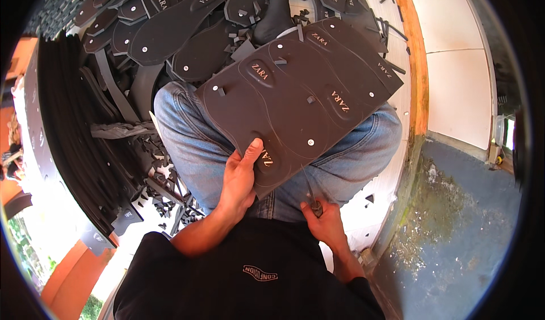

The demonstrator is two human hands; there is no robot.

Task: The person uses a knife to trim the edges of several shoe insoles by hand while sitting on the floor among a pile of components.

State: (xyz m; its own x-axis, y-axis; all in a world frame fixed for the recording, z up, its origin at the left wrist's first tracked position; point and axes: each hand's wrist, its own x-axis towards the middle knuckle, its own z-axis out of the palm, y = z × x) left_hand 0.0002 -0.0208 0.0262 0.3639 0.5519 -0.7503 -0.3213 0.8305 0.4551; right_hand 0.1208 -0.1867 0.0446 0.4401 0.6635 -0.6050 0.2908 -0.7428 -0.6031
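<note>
Across my jeans-clad knees lies a black foam sheet (295, 104) marked with sole outlines, printed lettering and small white dots. My left hand (238, 178) grips its near left corner, thumb on top and the other fingers out of sight underneath. Low on the right, my right hand (326, 220) is closed round the handle of a thin-bladed knife (316, 207). The blade points up toward the near edge of the sheet; whether its tip touches the foam I cannot tell. A few small black offcuts (310, 99) rest on the sheet.
Cut black soles (176, 24) are heaped beyond my knees on the left. A tall stack of dark sheets (85, 132) stands at the left, with foam scraps (162, 155) strewn beside it. On the right, a wooden edge (419, 64) borders white tiles and a stained grey floor (454, 229).
</note>
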